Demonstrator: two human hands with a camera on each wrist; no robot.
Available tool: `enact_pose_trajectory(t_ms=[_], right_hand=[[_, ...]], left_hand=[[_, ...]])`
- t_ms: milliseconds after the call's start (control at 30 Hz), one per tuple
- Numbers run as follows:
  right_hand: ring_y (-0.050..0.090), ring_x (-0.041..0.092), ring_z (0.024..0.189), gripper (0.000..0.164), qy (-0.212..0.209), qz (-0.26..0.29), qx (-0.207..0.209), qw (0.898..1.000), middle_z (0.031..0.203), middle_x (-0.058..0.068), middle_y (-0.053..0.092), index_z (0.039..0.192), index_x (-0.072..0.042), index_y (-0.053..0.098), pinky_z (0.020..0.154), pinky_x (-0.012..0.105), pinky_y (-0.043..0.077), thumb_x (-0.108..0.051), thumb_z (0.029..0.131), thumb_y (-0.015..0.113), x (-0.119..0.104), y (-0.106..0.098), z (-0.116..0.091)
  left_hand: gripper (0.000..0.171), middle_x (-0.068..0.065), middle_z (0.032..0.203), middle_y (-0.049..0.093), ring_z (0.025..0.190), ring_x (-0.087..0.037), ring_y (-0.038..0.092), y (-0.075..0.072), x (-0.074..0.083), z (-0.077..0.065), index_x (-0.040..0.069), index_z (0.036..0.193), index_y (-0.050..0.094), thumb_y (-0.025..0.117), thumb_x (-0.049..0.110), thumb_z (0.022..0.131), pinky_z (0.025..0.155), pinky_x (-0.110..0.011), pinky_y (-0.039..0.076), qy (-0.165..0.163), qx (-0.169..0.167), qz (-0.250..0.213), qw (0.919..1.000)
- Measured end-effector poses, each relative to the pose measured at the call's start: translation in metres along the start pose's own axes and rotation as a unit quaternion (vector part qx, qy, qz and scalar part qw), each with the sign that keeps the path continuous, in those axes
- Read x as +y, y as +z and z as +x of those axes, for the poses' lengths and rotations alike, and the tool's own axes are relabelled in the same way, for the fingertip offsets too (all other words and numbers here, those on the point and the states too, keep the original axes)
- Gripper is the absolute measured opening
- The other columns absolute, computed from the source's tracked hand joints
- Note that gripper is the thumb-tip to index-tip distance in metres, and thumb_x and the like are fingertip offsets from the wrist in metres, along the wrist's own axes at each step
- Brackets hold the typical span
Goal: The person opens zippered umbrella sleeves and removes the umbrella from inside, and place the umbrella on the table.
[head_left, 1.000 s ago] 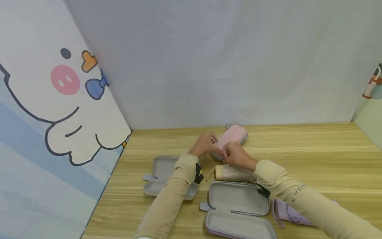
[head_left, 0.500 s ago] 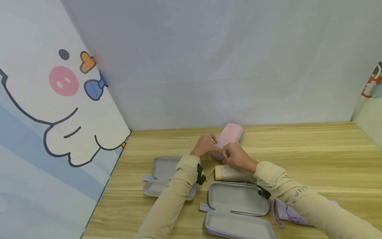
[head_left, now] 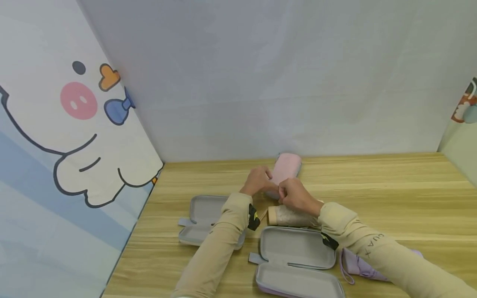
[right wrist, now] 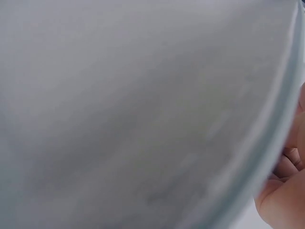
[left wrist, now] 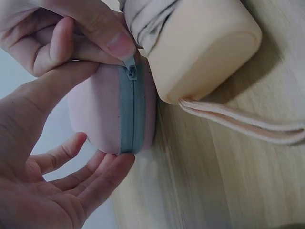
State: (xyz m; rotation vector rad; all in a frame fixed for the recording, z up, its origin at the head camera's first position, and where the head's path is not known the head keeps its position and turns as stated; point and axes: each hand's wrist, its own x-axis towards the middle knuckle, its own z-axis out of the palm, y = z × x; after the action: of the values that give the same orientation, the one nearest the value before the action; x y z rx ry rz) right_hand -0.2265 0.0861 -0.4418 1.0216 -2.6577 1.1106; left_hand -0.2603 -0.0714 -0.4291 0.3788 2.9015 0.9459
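A closed pink zip case (head_left: 286,166) stands toward the back of the table in the head view. My left hand (head_left: 257,181) grips its near end, thumb on one side and fingertips along the other in the left wrist view. There the right hand (left wrist: 90,28) pinches a small grey zipper pull (left wrist: 131,67) on the grey-blue zip band (left wrist: 132,109). Just in front of the right hand (head_left: 298,195) lies a folded beige umbrella (head_left: 288,217) with a wrist loop, partly covered by the forearm.
Two open zip cases with grey lining lie nearer: one at left (head_left: 206,207), half behind the left sleeve, and a purple-shelled one (head_left: 298,248) at the front. A folded purple umbrella (head_left: 363,267) lies under the right forearm. Grey lining (right wrist: 143,119) fills most of the right wrist view.
The pink case's far end has swung to the left. My left wrist has turned slightly rightward; the right hand keeps its pinch at nearly the same spot.
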Motion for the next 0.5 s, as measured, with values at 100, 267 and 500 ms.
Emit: enact_pose_trajectory(t_ms=[100, 267, 500], right_hand=[[0.043, 0.008, 0.052, 0.033, 0.006, 0.004, -0.003, 1.000, 0.049, -0.008, 0.048, 0.051, -0.010, 0.045, 0.052, 0.023, 0.040, 0.016, 0.057, 0.065, 0.001, -0.001, -0.001], [0.046, 0.008, 0.053, 0.029, 0.018, 0.005, -0.003, 1.000, 0.053, -0.005, 0.055, 0.052, -0.009, 0.051, 0.050, 0.023, 0.041, 0.016, 0.059, 0.064, 0.002, -0.001, -0.002], [0.058, 0.009, 0.057, 0.021, 0.014, -0.002, -0.004, 1.000, 0.058, 0.000, 0.063, 0.061, -0.002, 0.067, 0.053, 0.024, 0.047, 0.016, 0.058, 0.056, 0.003, -0.002, -0.004]], left_hand=[[0.035, -0.006, 0.081, 0.062, 0.066, -0.014, 0.048, -0.001, 0.004, 0.000, 0.000, 0.087, 0.065, 0.083, 0.021, 0.067, 0.059, -0.023, 0.043, -0.011, 0.002, 0.008, 0.9999], [0.031, -0.002, 0.074, 0.056, 0.068, -0.016, 0.048, 0.000, 0.008, -0.001, 0.002, 0.082, 0.062, 0.082, 0.020, 0.067, 0.060, -0.024, 0.042, -0.025, 0.006, 0.013, 0.9996], [0.031, -0.002, 0.071, 0.053, 0.066, -0.016, 0.047, 0.001, 0.012, 0.000, 0.003, 0.079, 0.059, 0.081, 0.023, 0.069, 0.056, -0.024, 0.038, -0.036, 0.013, 0.002, 0.9993]])
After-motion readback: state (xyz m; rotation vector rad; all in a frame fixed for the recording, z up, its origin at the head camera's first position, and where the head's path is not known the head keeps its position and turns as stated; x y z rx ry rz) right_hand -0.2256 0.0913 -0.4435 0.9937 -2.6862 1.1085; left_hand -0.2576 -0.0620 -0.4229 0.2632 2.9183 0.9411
